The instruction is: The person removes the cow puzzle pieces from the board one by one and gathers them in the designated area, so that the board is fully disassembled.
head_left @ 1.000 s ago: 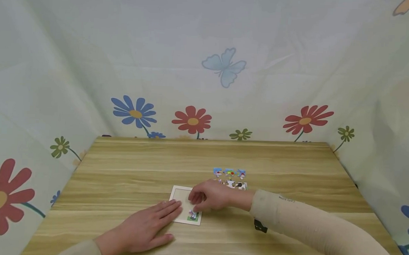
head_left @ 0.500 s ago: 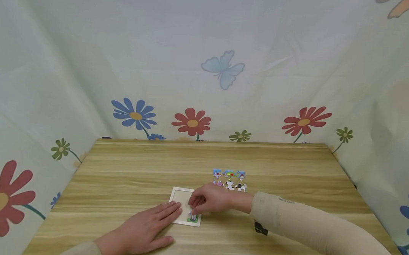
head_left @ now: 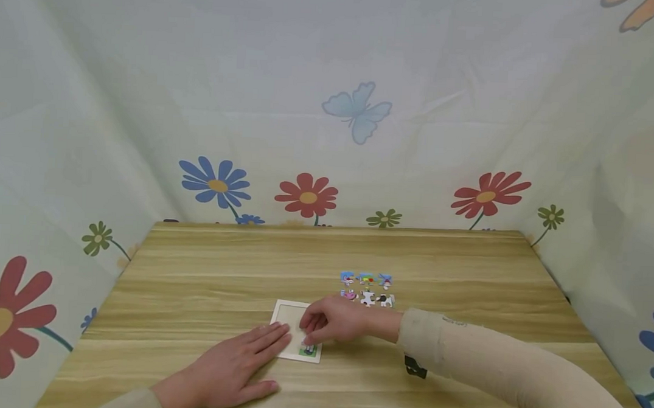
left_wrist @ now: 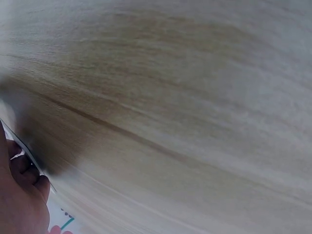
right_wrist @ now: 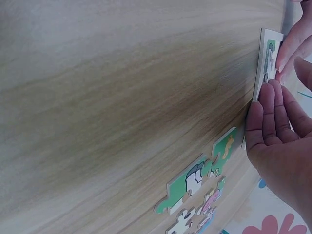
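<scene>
A light wooden puzzle frame (head_left: 288,307) lies on the table, with a green puzzle piece (head_left: 308,350) in its near right corner. My left hand (head_left: 238,361) lies flat, fingertips resting on the frame's left side and thumb spread on the table. My right hand (head_left: 335,319) hovers over the frame's right side with loosely bent fingers, its thumb tip right at the top of the piece. In the right wrist view, the right hand's thumb (right_wrist: 304,73) stands apart from its fingers, close by the left hand (right_wrist: 297,39). The left wrist view shows little besides the left hand (left_wrist: 24,195) at the edge.
Loose puzzle pieces (head_left: 368,298) lie in rows on the wood-grain table (head_left: 220,266), behind the right forearm. Green pieces (right_wrist: 187,183) show in the right wrist view, hidden by the right arm in the head view. Flowered cloth (head_left: 361,47) encloses the table at back and sides.
My right thumb has shifted slightly left and down, covering the top of the piece in the frame. More of the loose pieces shows behind the hand. The left hand stays put.
</scene>
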A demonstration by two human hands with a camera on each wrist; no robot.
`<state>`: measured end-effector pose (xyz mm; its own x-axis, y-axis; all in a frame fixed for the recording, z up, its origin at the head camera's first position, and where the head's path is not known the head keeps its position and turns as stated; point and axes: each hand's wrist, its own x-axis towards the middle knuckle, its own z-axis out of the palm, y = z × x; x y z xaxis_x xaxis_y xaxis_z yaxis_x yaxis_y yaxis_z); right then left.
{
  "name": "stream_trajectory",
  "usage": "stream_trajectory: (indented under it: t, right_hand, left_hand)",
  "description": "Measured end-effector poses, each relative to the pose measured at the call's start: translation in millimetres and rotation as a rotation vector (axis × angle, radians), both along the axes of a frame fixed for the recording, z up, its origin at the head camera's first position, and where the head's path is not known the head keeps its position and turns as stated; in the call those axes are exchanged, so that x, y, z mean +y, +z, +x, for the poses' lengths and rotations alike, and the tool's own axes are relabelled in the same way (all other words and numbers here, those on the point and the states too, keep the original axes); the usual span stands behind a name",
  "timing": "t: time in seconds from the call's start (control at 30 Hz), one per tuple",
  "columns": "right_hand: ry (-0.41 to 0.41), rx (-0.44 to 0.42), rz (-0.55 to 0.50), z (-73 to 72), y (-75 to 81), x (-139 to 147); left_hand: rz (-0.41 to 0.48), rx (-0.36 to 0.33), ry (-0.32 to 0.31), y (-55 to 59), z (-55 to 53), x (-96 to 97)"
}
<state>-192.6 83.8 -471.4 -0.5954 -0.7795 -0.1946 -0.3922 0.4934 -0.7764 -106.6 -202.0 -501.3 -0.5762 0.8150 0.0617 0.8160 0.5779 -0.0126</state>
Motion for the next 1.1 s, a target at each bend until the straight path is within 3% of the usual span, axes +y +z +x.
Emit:
stream_trajectory:
  t: [0.23, 0.47, 0.57, 0.87, 1.1]
  right_hand:
    - [0.008, 0.042, 0.007, 2.4, -0.4, -1.1]
    - [0.077, 0.249, 0.057, 6.9, 3.1, -3.4]
    - [0.093, 0.300, 0.077, 8.3, 4.1, -4.5]
    - [0.072, 0.285, 0.086, 8.9, 2.6, -5.3]
    - [0.046, 0.266, 0.049, 8.5, -0.3, -3.9]
  left_hand:
    - [0.006, 0.004, 0.002, -1.5, 2.3, 0.2]
    - [0.006, -0.029, 0.021, 0.7, 2.6, 0.4]
    - [0.001, -0.054, 0.032, 1.6, 2.5, 0.6]
    - [-0.006, -0.061, 0.039, -1.7, 1.5, 0.7]
    - [0.015, 0.014, 0.016, -5.0, 1.5, 0.8]
